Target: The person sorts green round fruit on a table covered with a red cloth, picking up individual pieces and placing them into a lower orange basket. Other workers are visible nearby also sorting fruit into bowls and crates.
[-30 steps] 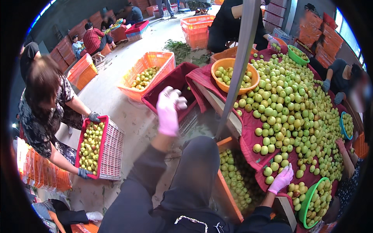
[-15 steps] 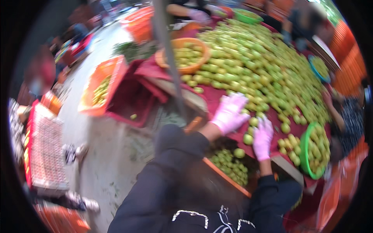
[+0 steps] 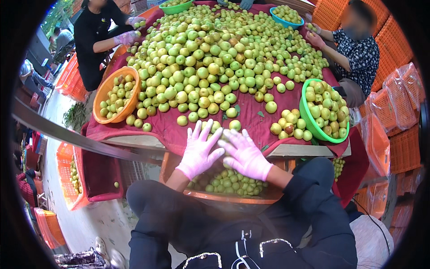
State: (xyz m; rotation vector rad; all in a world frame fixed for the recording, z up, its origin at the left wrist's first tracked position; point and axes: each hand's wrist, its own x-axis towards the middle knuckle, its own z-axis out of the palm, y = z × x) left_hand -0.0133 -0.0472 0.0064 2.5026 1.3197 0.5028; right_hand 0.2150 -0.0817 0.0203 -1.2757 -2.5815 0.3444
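Note:
Both hands wear pink gloves and sit side by side at the table's near edge, above an orange crate [image 3: 233, 195] of small green fruits that look like jujubes. My left hand [image 3: 200, 151] lies palm down, fingers stretched and spread. My right hand [image 3: 245, 154] is beside it, also palm down with spread fingers. Neither grips anything; a few fruits lie just beyond the fingertips. A large heap of green fruits [image 3: 197, 67] covers much of the dark red cloth [image 3: 251, 123]. What lies under the palms is partly hidden.
An orange basin [image 3: 99, 101] of fruits stands left, a green basin [image 3: 306, 112] right, with loose fruits [image 3: 289, 125] beside it. Farther back is a blue basin [image 3: 287, 24]. People work around the table. A metal pole [image 3: 67, 132] crosses at left; orange crates [image 3: 392, 143] stack at right.
The view has swung round and sharpened, with the table now ahead. My hands have come together at the table edge, drawn back from the heap. Fruits beside them have left the edge.

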